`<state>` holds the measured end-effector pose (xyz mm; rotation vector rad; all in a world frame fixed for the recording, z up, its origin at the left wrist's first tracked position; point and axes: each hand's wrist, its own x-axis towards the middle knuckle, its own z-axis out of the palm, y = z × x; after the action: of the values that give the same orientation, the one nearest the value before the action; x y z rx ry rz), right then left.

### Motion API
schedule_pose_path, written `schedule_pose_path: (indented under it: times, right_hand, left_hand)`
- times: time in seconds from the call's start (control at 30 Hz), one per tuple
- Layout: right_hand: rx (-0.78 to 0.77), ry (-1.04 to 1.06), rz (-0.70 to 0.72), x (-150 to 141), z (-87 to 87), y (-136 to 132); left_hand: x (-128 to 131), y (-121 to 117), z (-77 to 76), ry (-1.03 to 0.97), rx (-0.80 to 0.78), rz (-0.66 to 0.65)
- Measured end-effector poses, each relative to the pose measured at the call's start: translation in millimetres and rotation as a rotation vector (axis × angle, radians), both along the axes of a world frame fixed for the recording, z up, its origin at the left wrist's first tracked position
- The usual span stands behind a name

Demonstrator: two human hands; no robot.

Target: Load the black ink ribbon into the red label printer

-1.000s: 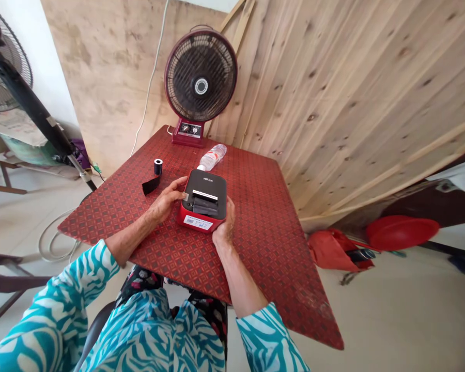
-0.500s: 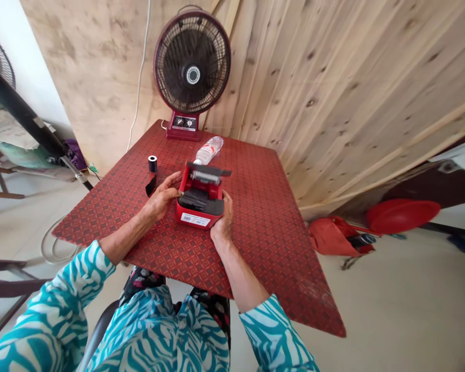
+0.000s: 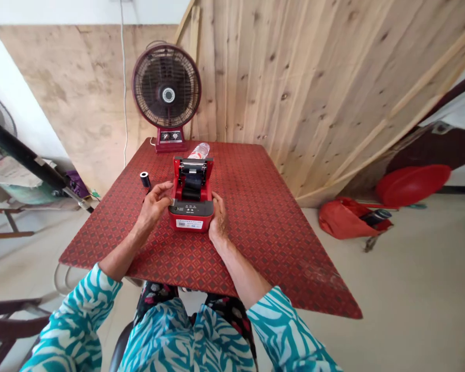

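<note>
A red and black label printer stands on the table with its cover raised. Black ribbon shows inside, under a roller. My right hand is closed round the printer's right side. At the left edge my left hand grips the casing with thumb and bent fingers, partly hidden from view. A small black roll with a white core stands on the table beyond my left hand. Its loose dark strip is mostly covered by that hand.
A patterned red table carries everything. Behind the printer lies a clear plastic bottle, partly covered by the cover. A dark red fan stands at the back against the wooden wall. An orange bag rests on the floor at right.
The printer has turned and levelled so its front panel faces me, and its ribbon is now in plain sight. Both hands remain at its sides. The camera view has shifted.
</note>
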<state>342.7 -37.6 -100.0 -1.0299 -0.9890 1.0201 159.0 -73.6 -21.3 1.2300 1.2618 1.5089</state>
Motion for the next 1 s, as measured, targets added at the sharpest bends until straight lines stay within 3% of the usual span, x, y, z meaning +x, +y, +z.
schedule_pose_path:
  times: [0.07,0.2,0.33,0.47,0.57,0.67,0.87,1.0]
  right_hand:
    - [-0.001,0.020,-0.008,-2.1,1.2,1.0]
    - [0.023,0.034,-0.007,-5.3,3.5,3.9]
    - [0.053,0.022,-0.025,-6.8,8.9,4.8]
    - [0.043,0.009,-0.003,-6.7,15.8,4.3]
    - [0.040,0.003,0.011,-6.0,18.5,4.2]
    - [0.035,0.015,0.012,-6.0,18.8,4.7]
    - [0.054,0.072,0.008,-6.9,15.4,7.1]
    - [0.047,0.100,0.010,-5.5,12.8,6.3]
  left_hand:
    - [-3.2,3.2,16.6,0.284,0.100,0.001]
    - [5.8,28.5,54.8,0.974,0.131,-0.294]
    - [35.8,60.6,75.4,1.584,-0.077,-0.398]
    - [62.5,69.8,83.2,1.909,-0.211,-0.418]
    - [68.2,67.6,87.5,2.012,-0.195,-0.466]
    - [62.8,68.2,88.5,1.989,-0.154,-0.475]
    - [45.2,64.1,90.2,1.774,0.016,-0.361]
    - [20.2,43.1,110.3,1.493,0.051,-0.289]
